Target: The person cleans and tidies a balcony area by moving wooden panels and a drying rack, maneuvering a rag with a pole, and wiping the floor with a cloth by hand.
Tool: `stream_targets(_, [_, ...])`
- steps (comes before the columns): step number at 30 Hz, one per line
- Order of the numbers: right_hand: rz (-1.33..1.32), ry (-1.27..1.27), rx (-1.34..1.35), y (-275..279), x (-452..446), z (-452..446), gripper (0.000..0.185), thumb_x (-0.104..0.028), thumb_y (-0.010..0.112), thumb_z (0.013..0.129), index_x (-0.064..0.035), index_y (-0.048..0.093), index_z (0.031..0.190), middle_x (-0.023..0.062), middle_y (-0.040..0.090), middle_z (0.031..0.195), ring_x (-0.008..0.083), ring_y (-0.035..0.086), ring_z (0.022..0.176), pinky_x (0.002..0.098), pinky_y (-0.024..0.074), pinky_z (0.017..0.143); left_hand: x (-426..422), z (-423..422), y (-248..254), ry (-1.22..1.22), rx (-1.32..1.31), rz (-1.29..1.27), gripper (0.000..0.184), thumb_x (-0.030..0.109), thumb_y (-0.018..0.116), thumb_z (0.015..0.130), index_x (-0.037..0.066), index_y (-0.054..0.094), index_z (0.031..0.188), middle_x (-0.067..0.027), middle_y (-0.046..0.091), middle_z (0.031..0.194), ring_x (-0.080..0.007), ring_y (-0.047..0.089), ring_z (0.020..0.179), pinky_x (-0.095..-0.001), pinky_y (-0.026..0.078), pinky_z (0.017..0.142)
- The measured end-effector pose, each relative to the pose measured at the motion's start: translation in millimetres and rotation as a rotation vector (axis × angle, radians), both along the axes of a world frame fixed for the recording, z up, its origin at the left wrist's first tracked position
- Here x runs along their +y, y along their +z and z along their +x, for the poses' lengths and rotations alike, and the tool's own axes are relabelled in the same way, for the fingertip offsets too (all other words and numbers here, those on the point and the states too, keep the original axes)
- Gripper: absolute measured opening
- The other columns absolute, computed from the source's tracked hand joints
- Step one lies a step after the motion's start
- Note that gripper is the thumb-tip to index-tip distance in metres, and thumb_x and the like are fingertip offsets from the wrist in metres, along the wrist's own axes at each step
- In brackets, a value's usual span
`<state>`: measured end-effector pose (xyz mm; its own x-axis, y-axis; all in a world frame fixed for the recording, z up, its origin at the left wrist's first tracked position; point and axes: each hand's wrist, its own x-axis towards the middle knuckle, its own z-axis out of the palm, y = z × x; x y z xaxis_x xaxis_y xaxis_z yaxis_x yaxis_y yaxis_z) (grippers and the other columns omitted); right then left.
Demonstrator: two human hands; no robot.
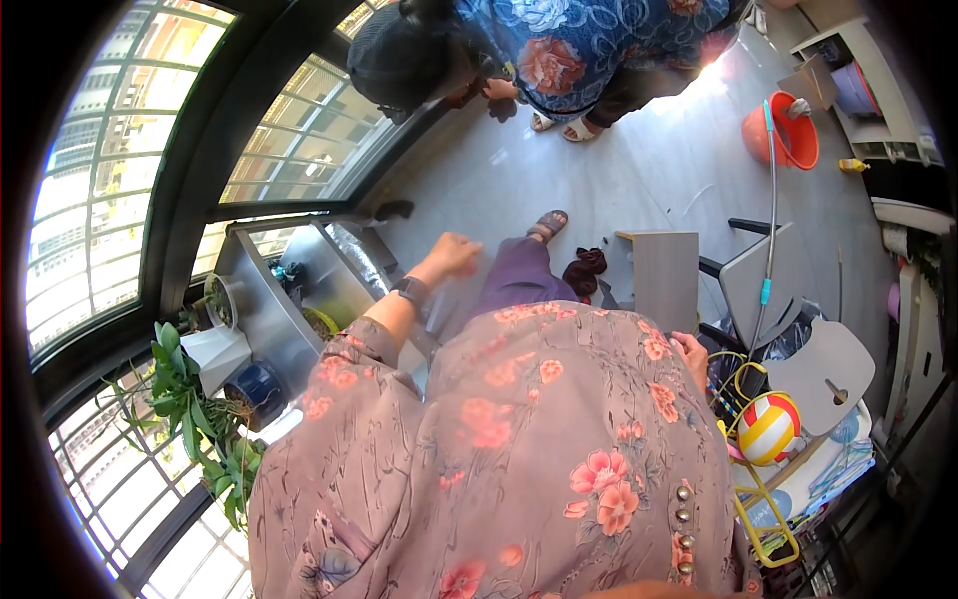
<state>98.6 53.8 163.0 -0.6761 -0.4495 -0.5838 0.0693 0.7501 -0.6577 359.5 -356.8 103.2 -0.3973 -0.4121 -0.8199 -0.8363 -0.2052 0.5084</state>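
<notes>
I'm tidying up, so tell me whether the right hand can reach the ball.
Probably yes: the ball sits near the right hand with its upper side uncovered, though yellow tubing seems partly between them.

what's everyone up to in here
The camera wearer's left hand, loosely curled, is over the floor with nothing visible in it. The right hand is partly hidden at the body's side, near a striped ball; its grip can't be made out. Across the floor, another person bends near the window, one hand by something dark.
</notes>
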Motion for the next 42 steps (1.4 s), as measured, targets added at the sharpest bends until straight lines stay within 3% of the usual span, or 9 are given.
stream_targets(22, [-0.066,0.075,0.071,-25,13,1,0.028,-0.017,0.056,0.081,0.0028,0.059,0.101,0.0080,0.063,0.072,0.0122,0.060,0.064,0.0234,0.0452,0.057,10,1,-4,0.029,-0.012,0.022,0.033,0.030,0.056,0.081,-0.002,0.061,0.075,-0.0115,0.060,0.059,-0.0201,0.059,0.049,-0.0310,0.047,0.043])
stream_targets(27, [-0.014,-0.010,0.021,-8,4,4,0.029,-0.018,0.057,0.080,0.0035,0.059,0.099,0.0087,0.063,0.071,0.0134,0.059,0.058,0.0255,0.0468,0.053,17,-1,-14,0.028,-0.019,0.054,0.034,0.032,0.056,0.081,0.000,0.063,0.072,-0.0099,0.059,0.057,-0.0172,0.058,0.051,-0.0290,0.046,0.046])
stream_targets(29, [-0.017,-0.108,0.022,-4,2,9,0.029,-0.018,0.057,0.079,0.0034,0.059,0.098,0.0091,0.063,0.071,0.0137,0.059,0.055,0.0262,0.0473,0.052,19,-6,-14,-0.036,0.007,0.061,0.033,0.031,0.056,0.082,0.001,0.063,0.071,-0.0087,0.060,0.059,-0.0151,0.057,0.052,-0.0283,0.046,0.047])
stream_targets(30, [-0.029,-0.137,-0.002,-10,6,12,0.028,-0.018,0.057,0.079,0.0030,0.059,0.098,0.0096,0.062,0.071,0.0143,0.059,0.054,0.0265,0.0475,0.050,14,-6,-24,-0.228,-0.040,0.037,0.037,0.034,0.053,0.084,-0.001,0.063,0.092,-0.0104,0.063,0.070,-0.0168,0.059,0.057,-0.0271,0.049,0.050])
stream_targets(31, [-0.039,-0.188,-0.022,-14,14,16,0.027,-0.017,0.057,0.079,0.0027,0.059,0.097,0.0102,0.062,0.070,0.0148,0.059,0.053,0.0269,0.0476,0.049,12,-5,-35,-0.156,0.038,0.043,0.030,0.028,0.058,0.080,-0.001,0.063,0.074,-0.0096,0.060,0.063,-0.0149,0.056,0.051,-0.0284,0.046,0.046])
stream_targets(32, [-0.041,-0.206,0.023,-15,20,22,0.027,-0.017,0.057,0.078,0.0023,0.060,0.097,0.0112,0.062,0.071,0.0159,0.059,0.053,0.0278,0.0479,0.050,15,-14,-19,-0.140,0.062,0.082,0.031,0.029,0.059,0.080,-0.001,0.064,0.075,-0.0082,0.059,0.060,-0.0142,0.055,0.051,-0.0277,0.044,0.044])
stream_targets(36, [0.007,-0.325,0.100,-13,28,42,0.028,-0.017,0.057,0.078,0.0030,0.059,0.098,0.0100,0.063,0.075,0.0160,0.059,0.054,0.0284,0.0481,0.052,7,-63,-7,-0.498,0.129,-0.106,0.032,0.029,0.059,0.079,-0.003,0.064,0.075,-0.0027,0.054,0.057,-0.0096,0.048,0.050,-0.0250,0.037,0.045])
stream_targets(42, [0.092,-0.545,0.195,-21,46,94,0.029,-0.018,0.058,0.078,0.0028,0.058,0.098,0.0125,0.064,0.078,0.0174,0.060,0.053,0.0311,0.0485,0.054,-16,-150,-10,-0.840,0.224,-0.050,0.034,0.029,0.058,0.082,-0.004,0.062,0.083,-0.0055,0.060,0.064,-0.0102,0.052,0.053,-0.0241,0.041,0.047])
